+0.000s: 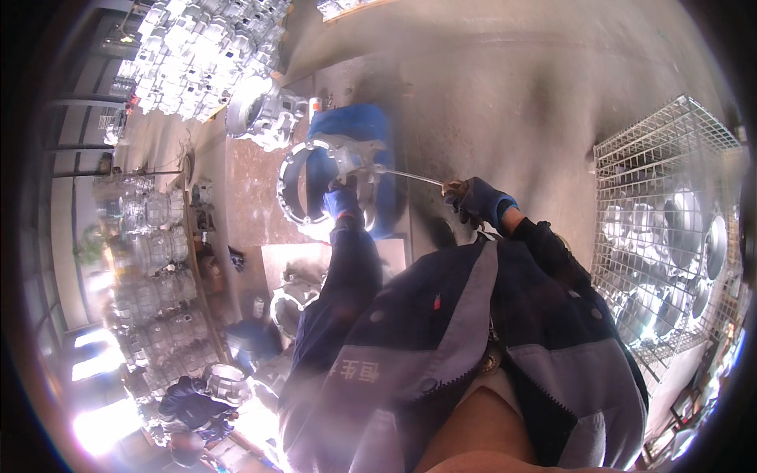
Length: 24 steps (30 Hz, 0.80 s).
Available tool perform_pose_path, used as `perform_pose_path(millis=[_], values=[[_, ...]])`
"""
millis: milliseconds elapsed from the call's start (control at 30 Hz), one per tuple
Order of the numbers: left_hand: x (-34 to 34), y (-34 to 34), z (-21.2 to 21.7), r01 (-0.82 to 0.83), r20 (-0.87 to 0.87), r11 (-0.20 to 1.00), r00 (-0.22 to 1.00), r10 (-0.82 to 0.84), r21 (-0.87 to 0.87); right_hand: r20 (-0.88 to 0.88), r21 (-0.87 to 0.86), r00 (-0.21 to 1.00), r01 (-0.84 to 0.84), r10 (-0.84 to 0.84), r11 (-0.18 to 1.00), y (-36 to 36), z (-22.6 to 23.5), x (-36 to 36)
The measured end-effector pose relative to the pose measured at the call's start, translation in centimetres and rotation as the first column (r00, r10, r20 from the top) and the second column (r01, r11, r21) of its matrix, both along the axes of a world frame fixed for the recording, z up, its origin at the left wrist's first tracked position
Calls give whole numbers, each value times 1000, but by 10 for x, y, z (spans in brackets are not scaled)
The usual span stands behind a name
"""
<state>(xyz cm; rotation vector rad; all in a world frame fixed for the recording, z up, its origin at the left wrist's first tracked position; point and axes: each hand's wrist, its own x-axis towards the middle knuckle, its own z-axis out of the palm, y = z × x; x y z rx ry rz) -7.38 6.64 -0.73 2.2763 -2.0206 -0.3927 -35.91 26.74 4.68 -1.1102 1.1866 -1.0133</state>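
Slipping might be caused in the gloved right hand (475, 200), by which a metal rod (412, 176) is grasped, if force were applied crookedly. With the gloved left hand (341, 202), whether the large casting (341, 158) is gripped or merely touched cannot be told. Rested on a blue surface (347, 118), it could be shoved toward the second casting (272, 117) if braced poorly.

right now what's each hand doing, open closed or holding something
Left hand: gloved, at the metal casting; open or closed can't be told.
Right hand: gloved, closed, holding a thin metal rod.
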Motion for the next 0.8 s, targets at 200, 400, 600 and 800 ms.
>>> perform_pose_path(millis=[200,400,600,800], values=[[12,9,38,238,-94,970,968,-232,54,-583,250,807,62,99,966,-2,84,-4],[33,30,71,331,-138,944,934,-328,-3,-725,110,685,18,68,994,-15,98,6],[21,23,56,180,-245,981,956,-159,67,-606,198,795,145,5,969,6,72,-20],[-5,2,16,-13,-284,998,958,29,59,-90,598,986,165,-138,784,29,27,-41]])
